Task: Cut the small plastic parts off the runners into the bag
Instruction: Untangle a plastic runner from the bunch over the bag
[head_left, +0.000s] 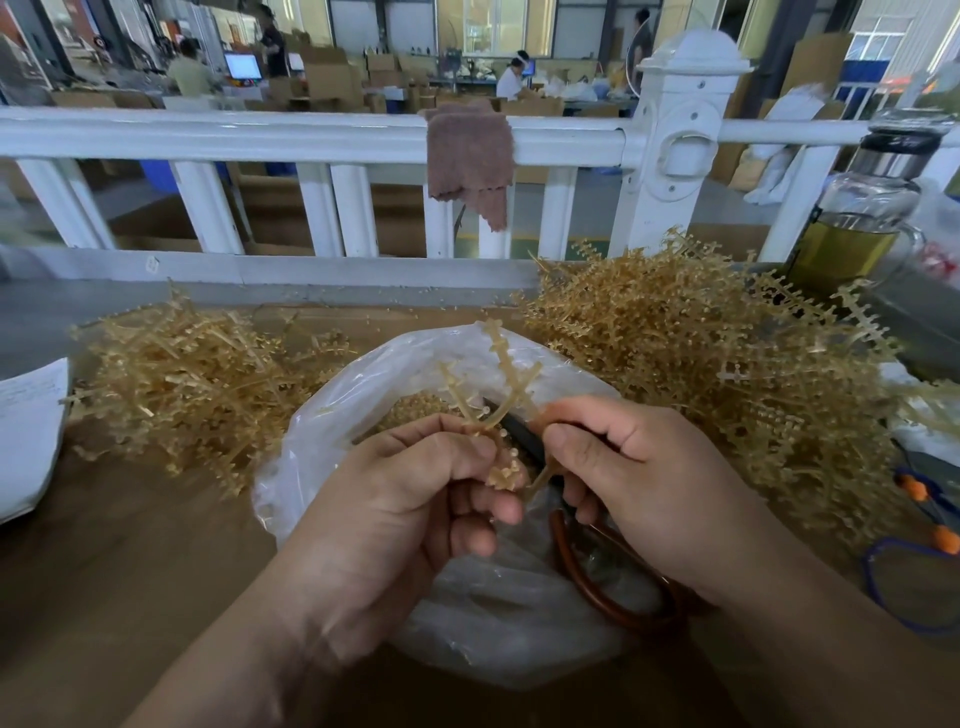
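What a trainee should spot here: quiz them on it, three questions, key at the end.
1. True or false: the left hand holds a runner above the bag.
2. The right hand grips: A scissors, B pliers, C a knife.
3. What hangs over the white rail?
Key: 1 true; 2 A; 3 a cloth.
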